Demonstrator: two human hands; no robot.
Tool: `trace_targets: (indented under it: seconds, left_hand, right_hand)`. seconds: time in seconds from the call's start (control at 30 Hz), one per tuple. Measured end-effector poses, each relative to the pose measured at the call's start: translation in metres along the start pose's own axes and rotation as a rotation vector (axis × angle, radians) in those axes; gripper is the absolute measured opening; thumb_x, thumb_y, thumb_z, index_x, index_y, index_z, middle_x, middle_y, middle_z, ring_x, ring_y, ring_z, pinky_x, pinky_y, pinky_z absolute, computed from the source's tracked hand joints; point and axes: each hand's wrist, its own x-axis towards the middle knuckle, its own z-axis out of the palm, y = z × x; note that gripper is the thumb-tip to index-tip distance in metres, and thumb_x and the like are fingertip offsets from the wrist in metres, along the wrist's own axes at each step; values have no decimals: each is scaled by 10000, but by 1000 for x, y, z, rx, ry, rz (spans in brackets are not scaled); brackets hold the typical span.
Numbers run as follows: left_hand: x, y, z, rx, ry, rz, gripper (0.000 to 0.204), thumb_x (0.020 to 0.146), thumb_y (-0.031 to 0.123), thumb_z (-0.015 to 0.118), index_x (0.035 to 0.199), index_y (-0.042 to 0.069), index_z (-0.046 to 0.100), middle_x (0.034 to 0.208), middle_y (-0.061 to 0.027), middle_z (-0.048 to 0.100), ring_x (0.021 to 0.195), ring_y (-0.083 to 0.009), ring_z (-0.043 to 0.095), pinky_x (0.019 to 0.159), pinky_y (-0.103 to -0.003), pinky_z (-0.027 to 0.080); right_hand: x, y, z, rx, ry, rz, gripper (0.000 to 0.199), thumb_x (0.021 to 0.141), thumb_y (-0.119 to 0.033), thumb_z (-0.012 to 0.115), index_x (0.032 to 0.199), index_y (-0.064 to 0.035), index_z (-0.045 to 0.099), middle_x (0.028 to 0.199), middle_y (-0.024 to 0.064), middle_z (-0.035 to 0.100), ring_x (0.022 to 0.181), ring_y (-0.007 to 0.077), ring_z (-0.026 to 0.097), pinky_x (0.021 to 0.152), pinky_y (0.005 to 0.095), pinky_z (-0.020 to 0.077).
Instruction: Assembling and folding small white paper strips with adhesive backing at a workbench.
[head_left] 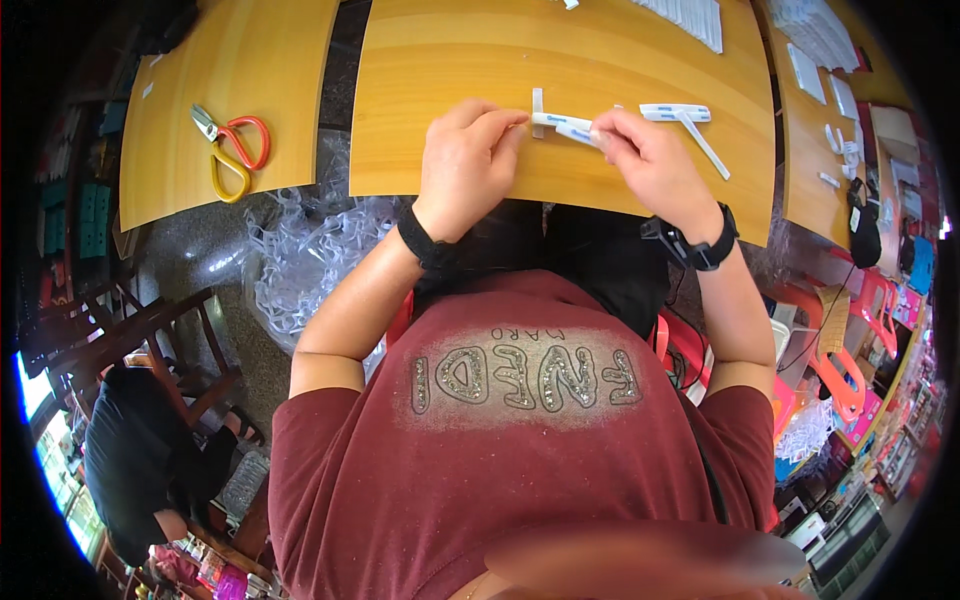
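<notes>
Over the front part of the wooden table (430, 60), my left hand (470, 165) has thumb and forefinger closed at the left end of a narrow white strip with blue print (553, 120). My right hand (655, 165) pinches the right end of a second printed white strip (574, 134), which slants against the first. Behind them a plain whitish strip (538, 98) lies crosswise on the table. Beyond my right hand rest another printed white strip (675, 113) and a thin white strip (706, 146) running slantwise from it. What the strips are made of I cannot tell.
Scissors with red and yellow handles (230, 150) lie on the left table (280, 60). White strips in a row (690, 20) sit at the back right. More white pieces (815, 30) lie on the right table. A clear bag of whitish strips (300, 265) is on the floor.
</notes>
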Motion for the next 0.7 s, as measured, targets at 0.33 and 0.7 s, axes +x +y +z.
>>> trace_targets:
  seconds: [0.33, 0.7]
  left_hand:
    - [-6, -1, -1, 235, -74, 58, 224, 847, 128, 684, 1061, 143, 751, 904, -17, 639, 859, -236, 595, 763, -370, 422]
    - [-6, -1, -1, 243, -60, 79, 230, 842, 135, 689, 1064, 150, 751, 906, -3, 645, 844, -227, 591, 750, -364, 415]
  right_hand:
    - [36, 15, 7, 28, -106, 155, 250, 939, -248, 656, 934, 1, 677, 660, 24, 583, 600, 100, 498, 572, 280, 414]
    - [39, 9, 11, -46, -91, 218, 276, 934, -257, 656, 936, 18, 682, 678, 77, 619, 612, 148, 549, 594, 306, 450]
